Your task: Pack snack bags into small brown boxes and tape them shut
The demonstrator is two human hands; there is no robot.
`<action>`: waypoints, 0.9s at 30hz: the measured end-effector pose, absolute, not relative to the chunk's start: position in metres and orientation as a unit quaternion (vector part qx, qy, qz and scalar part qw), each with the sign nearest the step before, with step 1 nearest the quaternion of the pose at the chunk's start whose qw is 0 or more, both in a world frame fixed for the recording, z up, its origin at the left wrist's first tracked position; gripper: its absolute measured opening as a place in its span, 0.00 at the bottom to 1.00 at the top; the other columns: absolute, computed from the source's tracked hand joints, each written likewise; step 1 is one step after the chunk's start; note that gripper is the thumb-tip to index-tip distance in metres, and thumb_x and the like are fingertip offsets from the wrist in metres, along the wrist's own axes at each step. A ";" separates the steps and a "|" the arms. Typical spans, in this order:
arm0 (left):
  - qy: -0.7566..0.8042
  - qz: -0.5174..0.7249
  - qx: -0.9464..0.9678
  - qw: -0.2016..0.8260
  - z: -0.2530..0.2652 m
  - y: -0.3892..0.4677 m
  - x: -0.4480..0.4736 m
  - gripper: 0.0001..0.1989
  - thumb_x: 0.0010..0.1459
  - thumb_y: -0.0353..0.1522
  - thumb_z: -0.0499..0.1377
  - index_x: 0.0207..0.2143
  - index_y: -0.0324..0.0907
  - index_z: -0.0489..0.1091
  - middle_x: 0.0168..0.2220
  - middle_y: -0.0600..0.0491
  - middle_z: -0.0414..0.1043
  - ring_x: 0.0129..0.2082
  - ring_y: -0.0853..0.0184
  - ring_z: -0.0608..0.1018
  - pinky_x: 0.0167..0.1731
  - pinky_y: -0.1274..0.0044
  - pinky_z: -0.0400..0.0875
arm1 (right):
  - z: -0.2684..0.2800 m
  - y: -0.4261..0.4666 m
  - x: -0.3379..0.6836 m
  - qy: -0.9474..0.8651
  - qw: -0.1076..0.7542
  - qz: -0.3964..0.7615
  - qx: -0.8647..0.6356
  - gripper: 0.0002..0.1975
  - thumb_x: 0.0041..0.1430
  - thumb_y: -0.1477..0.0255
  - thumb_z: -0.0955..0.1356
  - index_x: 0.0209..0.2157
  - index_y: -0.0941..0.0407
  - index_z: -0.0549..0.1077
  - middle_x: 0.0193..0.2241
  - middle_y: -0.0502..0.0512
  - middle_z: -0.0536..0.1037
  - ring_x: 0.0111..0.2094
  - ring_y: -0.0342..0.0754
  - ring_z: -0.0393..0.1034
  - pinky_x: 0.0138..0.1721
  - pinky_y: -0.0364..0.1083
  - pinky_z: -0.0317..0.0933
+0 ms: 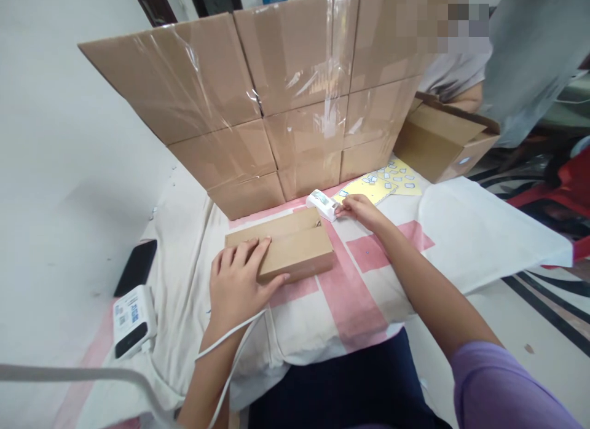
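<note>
A small closed cardboard box (299,247) lies flat on the cloth-covered table. My left hand (237,278) grips its left end, fingers spread over the top and thumb along the front side. To the right, my right hand (362,211) is closed in a pinch at the right end of a small white object (321,203) with a printed or clear patch on top, whose kind I cannot make out. Whatever sits between those fingertips is too small to tell. Just behind that hand lies a yellow sheet (369,186) with pale, blue-outlined pieces on it.
A tall taped cardboard panel (295,97) stands behind the work. At left are a black phone (136,268) and a white device (133,318) with a cable. Back right, a person (456,78) is beside an open carton (445,137). A white cable hangs over my left wrist.
</note>
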State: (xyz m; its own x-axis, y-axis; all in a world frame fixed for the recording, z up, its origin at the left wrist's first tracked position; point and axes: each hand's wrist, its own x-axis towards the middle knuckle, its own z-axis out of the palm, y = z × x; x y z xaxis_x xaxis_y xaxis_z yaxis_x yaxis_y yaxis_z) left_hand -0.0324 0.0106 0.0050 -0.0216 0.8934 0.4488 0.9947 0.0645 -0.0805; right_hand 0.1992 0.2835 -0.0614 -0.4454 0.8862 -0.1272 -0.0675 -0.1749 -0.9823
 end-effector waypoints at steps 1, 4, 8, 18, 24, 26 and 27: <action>-0.704 -0.127 -0.671 0.196 0.005 0.011 -0.032 0.34 0.56 0.52 0.62 0.60 0.44 0.69 0.52 0.45 0.75 0.49 0.51 0.71 0.49 0.61 0.63 | -0.063 0.283 0.200 -0.534 0.358 0.664 -0.382 0.12 0.58 0.81 0.67 0.21 0.58 0.67 0.24 0.59 0.79 0.27 0.44 0.76 0.33 0.41 0.73; -0.704 -0.117 -0.672 0.199 0.006 0.010 -0.032 0.35 0.56 0.52 0.62 0.60 0.43 0.69 0.51 0.44 0.74 0.48 0.51 0.72 0.48 0.61 0.64 | -0.063 0.283 0.205 -0.569 0.304 0.641 -0.417 0.13 0.59 0.79 0.65 0.22 0.57 0.65 0.19 0.56 0.77 0.15 0.40 0.64 0.17 0.39 0.60; -0.704 -0.111 -0.671 0.204 0.005 0.010 -0.032 0.35 0.56 0.52 0.62 0.61 0.44 0.68 0.51 0.45 0.74 0.47 0.51 0.72 0.48 0.61 0.63 | -0.059 0.281 0.220 -0.641 0.185 0.555 -0.497 0.17 0.61 0.75 0.66 0.19 0.55 0.62 0.12 0.52 0.70 0.11 0.38 0.53 0.13 0.40 0.47; -0.699 -0.107 -0.673 0.217 0.002 0.012 -0.033 0.35 0.57 0.52 0.61 0.61 0.44 0.67 0.51 0.44 0.74 0.48 0.49 0.73 0.47 0.62 0.64 | -0.061 0.277 0.219 -0.581 0.257 0.584 -0.505 0.19 0.67 0.60 0.66 0.27 0.59 0.72 0.18 0.52 0.72 0.12 0.38 0.59 0.12 0.41 0.44; -0.702 -0.114 -0.669 0.216 0.001 0.012 -0.033 0.34 0.57 0.52 0.61 0.61 0.44 0.67 0.50 0.43 0.74 0.48 0.49 0.73 0.48 0.61 0.64 | -0.074 0.285 0.204 -0.545 0.266 0.628 -0.488 0.20 0.63 0.59 0.69 0.22 0.58 0.70 0.15 0.53 0.69 0.14 0.41 0.64 0.11 0.40 0.40; -0.701 -0.114 -0.670 0.218 0.001 0.012 -0.033 0.34 0.57 0.51 0.61 0.61 0.45 0.67 0.50 0.43 0.74 0.48 0.48 0.73 0.47 0.61 0.64 | -0.076 0.286 0.204 -0.549 0.265 0.629 -0.482 0.18 0.60 0.63 0.71 0.21 0.57 0.69 0.13 0.52 0.68 0.13 0.41 0.62 0.11 0.40 0.39; -0.699 -0.114 -0.670 0.221 0.001 0.012 -0.033 0.34 0.57 0.51 0.61 0.61 0.44 0.67 0.49 0.43 0.74 0.48 0.48 0.73 0.47 0.61 0.64 | -0.077 0.286 0.204 -0.549 0.266 0.631 -0.479 0.16 0.58 0.65 0.72 0.21 0.57 0.69 0.13 0.51 0.68 0.14 0.40 0.61 0.11 0.39 0.39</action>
State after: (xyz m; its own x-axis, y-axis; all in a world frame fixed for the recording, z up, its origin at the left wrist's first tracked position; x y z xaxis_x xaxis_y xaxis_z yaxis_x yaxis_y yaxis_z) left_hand -0.0327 0.0122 0.0009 -0.0033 0.8868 0.4621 0.9878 0.0748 -0.1364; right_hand 0.2040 0.2860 -0.0767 -0.3992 0.8621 -0.3120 0.1894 -0.2554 -0.9481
